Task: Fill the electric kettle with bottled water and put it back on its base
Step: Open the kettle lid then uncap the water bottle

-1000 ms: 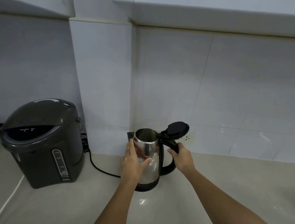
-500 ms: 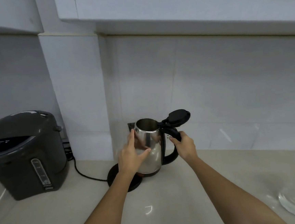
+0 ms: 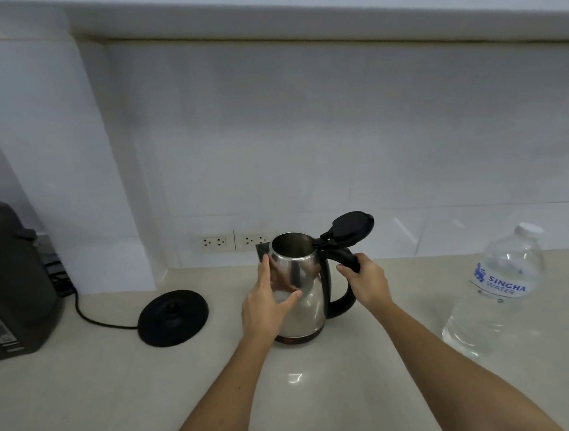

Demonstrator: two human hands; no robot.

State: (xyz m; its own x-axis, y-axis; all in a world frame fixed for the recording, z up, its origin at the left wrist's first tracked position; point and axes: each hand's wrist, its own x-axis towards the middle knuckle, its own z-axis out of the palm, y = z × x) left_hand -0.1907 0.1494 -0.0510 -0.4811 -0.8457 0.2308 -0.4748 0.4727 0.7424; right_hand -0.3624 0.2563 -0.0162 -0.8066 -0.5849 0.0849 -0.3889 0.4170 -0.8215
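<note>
— On the pale stone counter (image 3: 86,404), where does everything sit?

— The clear plastic water bottle with the white cap and blue label (image 3: 499,286) stands upright off to my right, well apart from the shiny steel electric kettle with the black handle (image 3: 300,289), which is in front of me. The round black kettle base (image 3: 173,318) lies to my left, its cord running to the dark grey hot-water dispenser (image 3: 3,284).

— And your grip?

— My right hand (image 3: 366,282) is curled tight around the kettle's handle. My left hand (image 3: 266,302) lies flat against the steel side, fingers spread, steadying rather than clasping.

— Which hand goes for the bottle?

— The right is nearer, I judge; the bottle lies on its side of the kettle.

— How does the kettle point?

— Upright, long axis vertical, spout away and to the left, handle to my right, its black hinged lid (image 3: 351,228) swung open over the handle. The mouth faces up, ready for pouring.
</note>
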